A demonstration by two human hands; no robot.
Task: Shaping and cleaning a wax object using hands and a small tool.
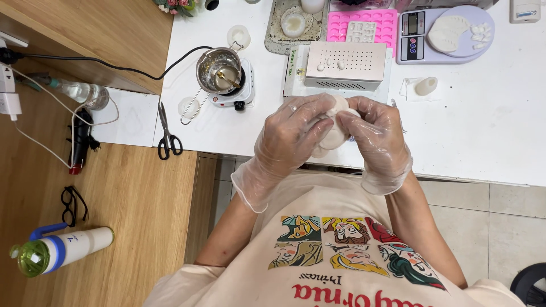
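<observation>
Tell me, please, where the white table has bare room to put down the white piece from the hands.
Bare room lies right of the right hand, below the scale. A smaller patch sits between the scissors and the left hand. The back edge near the pink mould is crowded.

A flat white box (296, 71) with green lettering on its edge lies on the white desk (483, 136) at upper centre of the frame, under a perforated metal case. At upper right, a lilac kitchen scale (445, 34) carries a small grey rectangular screen (413, 24) on its left part. At lower left, a white bottle (60, 250) with a blue band label lies on the wooden surface.
</observation>
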